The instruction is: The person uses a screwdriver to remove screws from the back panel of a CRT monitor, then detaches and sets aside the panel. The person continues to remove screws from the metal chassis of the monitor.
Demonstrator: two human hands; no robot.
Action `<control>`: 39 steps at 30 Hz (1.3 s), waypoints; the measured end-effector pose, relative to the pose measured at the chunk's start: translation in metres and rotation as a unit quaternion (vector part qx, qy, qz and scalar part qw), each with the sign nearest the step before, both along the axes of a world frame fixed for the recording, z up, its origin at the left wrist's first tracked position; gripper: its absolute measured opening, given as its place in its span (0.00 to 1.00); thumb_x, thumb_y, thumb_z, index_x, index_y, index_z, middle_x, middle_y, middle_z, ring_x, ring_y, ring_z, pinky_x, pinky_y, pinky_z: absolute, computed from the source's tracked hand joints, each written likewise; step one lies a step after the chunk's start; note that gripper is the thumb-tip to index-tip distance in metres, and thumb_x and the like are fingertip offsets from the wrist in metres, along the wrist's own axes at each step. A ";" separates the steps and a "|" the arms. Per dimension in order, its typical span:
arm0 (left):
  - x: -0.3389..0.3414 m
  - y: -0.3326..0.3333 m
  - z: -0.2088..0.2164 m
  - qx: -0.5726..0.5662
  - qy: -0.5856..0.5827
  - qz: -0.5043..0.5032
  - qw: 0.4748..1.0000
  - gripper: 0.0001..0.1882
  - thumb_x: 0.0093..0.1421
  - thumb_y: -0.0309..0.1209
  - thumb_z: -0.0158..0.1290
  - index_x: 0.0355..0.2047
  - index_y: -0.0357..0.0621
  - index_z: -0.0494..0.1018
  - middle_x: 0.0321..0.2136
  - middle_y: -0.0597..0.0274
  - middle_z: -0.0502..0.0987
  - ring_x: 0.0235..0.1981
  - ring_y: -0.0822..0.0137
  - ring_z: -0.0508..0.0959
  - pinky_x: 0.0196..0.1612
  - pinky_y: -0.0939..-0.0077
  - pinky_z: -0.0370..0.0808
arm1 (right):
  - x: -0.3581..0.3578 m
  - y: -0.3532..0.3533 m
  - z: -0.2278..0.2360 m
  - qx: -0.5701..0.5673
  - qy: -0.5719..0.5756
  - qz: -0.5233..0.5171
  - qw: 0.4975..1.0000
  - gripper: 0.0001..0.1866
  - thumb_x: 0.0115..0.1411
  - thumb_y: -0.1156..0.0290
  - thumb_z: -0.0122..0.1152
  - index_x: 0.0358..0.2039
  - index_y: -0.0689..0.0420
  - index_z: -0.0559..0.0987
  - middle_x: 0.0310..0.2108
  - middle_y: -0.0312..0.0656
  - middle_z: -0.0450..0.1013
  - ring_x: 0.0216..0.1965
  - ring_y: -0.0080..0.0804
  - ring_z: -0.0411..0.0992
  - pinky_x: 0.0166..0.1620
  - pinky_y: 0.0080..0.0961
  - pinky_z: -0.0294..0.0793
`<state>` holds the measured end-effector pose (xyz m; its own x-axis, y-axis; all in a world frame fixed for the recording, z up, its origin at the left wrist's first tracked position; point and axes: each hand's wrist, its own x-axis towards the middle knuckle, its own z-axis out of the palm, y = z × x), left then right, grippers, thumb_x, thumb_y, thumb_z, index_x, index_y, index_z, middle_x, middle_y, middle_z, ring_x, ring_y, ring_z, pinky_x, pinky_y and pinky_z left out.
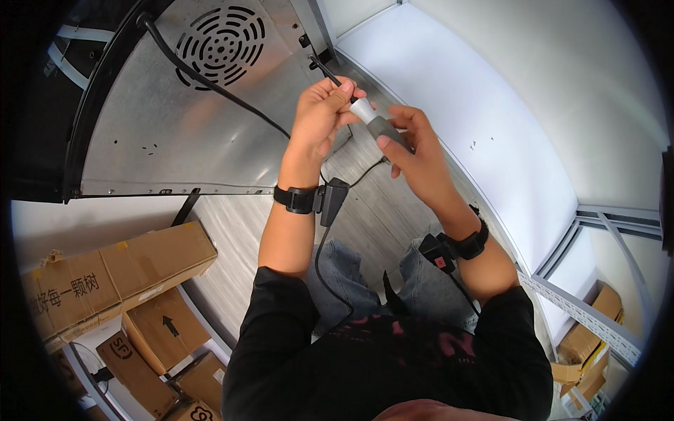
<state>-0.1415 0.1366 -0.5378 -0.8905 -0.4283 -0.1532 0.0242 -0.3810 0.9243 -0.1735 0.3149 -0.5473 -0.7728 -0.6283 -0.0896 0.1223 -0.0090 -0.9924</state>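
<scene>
A screwdriver (363, 111) with a grey and white handle slants up to the left, its dark shaft reaching the corner of a bare metal panel (232, 140). The tip meets small black fittings (314, 62) at the panel's edge, though the screw itself is too small to make out. My left hand (324, 112) pinches around the shaft just ahead of the white collar. Around the grey grip, my right hand (414, 149) has its thumb on one side and its fingers on the other.
A black cable (210, 85) runs across the panel beside round vent slots (221, 49). Cardboard boxes (151, 266) are stacked at lower left, with more boxes (590, 337) at lower right. White wall panels (456, 105) and a metal frame rail (583, 302) stand to the right. Both wrists wear strapped black devices (334, 200) with cords.
</scene>
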 end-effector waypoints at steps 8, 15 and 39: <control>0.000 -0.002 -0.001 -0.065 -0.048 0.021 0.997 0.09 0.62 0.33 0.51 0.38 0.41 0.71 0.27 0.63 0.74 0.25 0.75 0.75 0.29 0.81 0.77 | 0.003 -0.001 -0.004 0.010 0.040 0.000 0.999 0.24 0.52 0.75 0.59 0.50 0.57 0.66 0.37 0.42 0.67 0.31 0.25 0.68 0.34 0.23 0.69; -0.002 0.003 0.000 -0.099 -0.015 0.098 0.990 0.17 0.61 0.34 0.53 0.47 0.41 0.66 0.28 0.63 0.74 0.22 0.77 0.73 0.26 0.82 0.75 | 0.005 -0.004 -0.010 0.004 0.119 -0.019 0.993 0.24 0.48 0.78 0.61 0.47 0.57 0.68 0.40 0.42 0.65 0.38 0.29 0.67 0.39 0.26 0.70; -0.005 -0.016 -0.008 -0.020 0.070 0.136 0.988 0.18 0.68 0.35 0.36 0.46 0.35 0.69 0.36 0.53 0.77 0.29 0.66 0.78 0.30 0.78 0.76 | 0.005 0.008 -0.005 0.012 0.138 -0.020 0.990 0.21 0.46 0.80 0.60 0.44 0.56 0.71 0.39 0.40 0.65 0.37 0.30 0.66 0.41 0.27 0.68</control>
